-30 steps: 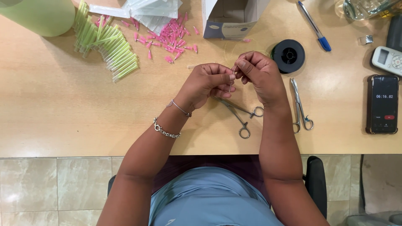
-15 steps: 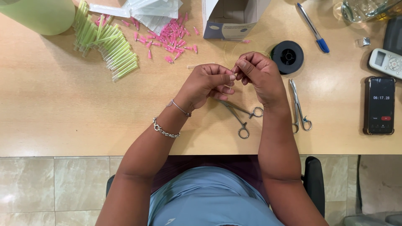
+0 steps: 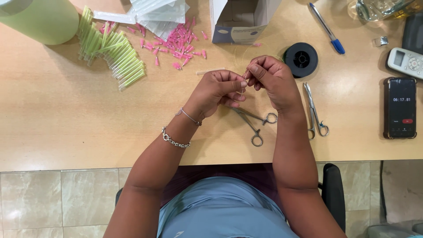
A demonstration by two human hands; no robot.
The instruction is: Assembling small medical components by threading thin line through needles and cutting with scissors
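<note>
While both hands pinch something thin above the scissor-handled clamp point(image 3: 253, 121), the left hand point(image 3: 216, 90) and right hand point(image 3: 271, 79) meet fingertip to fingertip, seemingly on a fine thread; beyond the clamp, the green tubes point(image 3: 116, 57) and pink caps point(image 3: 176, 44) lie loose, unassembled.

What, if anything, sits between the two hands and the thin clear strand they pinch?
Nothing visible does. The left hand and right hand meet above the table, fingertips pinched directly on the thin strand. The scissors-like clamps lie below the hands, clear of them.
</note>
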